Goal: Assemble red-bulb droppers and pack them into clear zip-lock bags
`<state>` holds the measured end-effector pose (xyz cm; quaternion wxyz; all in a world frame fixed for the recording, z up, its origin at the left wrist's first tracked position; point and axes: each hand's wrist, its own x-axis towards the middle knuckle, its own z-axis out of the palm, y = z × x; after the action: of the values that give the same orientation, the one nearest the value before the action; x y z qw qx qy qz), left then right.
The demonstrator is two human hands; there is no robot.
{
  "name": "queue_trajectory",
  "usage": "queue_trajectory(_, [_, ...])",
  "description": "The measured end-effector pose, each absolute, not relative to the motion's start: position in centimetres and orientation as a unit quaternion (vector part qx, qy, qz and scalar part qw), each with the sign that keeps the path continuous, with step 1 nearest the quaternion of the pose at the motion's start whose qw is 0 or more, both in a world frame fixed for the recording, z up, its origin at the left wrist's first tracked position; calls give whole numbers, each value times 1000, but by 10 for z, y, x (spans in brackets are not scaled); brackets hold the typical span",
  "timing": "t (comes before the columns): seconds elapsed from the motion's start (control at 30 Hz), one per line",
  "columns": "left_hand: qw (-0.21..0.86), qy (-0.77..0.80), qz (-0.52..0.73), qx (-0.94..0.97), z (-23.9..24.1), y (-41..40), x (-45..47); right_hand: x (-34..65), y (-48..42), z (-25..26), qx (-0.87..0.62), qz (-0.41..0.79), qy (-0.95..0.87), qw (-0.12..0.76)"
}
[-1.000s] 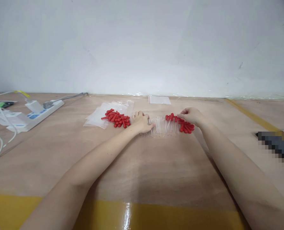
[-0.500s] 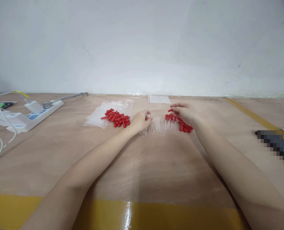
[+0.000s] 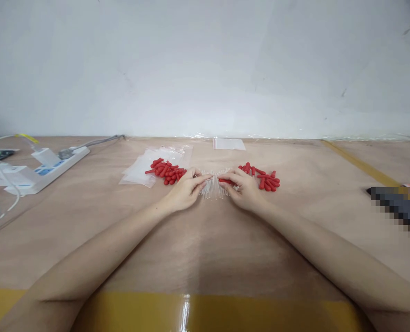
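Note:
My left hand (image 3: 186,190) pinches a thin clear tube above the row of clear tubes (image 3: 212,188) lying on the table. My right hand (image 3: 243,188) meets it from the right, fingers pinched on a small red cap (image 3: 225,180). The tips of both hands touch over the tube row. One pile of red caps (image 3: 166,171) lies left of my left hand, partly on clear plastic bags (image 3: 146,168). A second pile of red caps (image 3: 265,179) lies just right of my right hand.
A white power strip (image 3: 42,168) with plugs and cables sits at the far left. A small clear bag (image 3: 229,144) lies by the wall. A blurred dark object (image 3: 398,210) is at the right edge. Yellow tape (image 3: 205,311) runs along the near table edge.
My right hand left the right cap pile and came down and left with a red cap. My left hand lifted a tube and shifted slightly left; both hands now meet.

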<state>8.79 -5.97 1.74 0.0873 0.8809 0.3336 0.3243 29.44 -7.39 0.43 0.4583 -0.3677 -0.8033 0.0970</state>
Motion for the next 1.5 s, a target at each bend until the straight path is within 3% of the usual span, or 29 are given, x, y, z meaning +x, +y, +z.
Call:
queue_trajectory(0.27, [37, 282, 385, 878, 2, -61, 89, 292, -78, -1, -334, 59, -820, 461])
queue_trajectory(0.7, [47, 268, 364, 891, 2, -62, 88, 293, -77, -5, -301, 57, -836, 455])
queue_trajectory(1.3, [-73, 236, 321, 914, -6, -63, 92, 294, -74, -12, -242, 74, -871, 422])
queue_trajectory(1.5, [-58, 265, 323, 907, -8, -65, 96, 293, -73, -13, -253, 75, -863, 431])
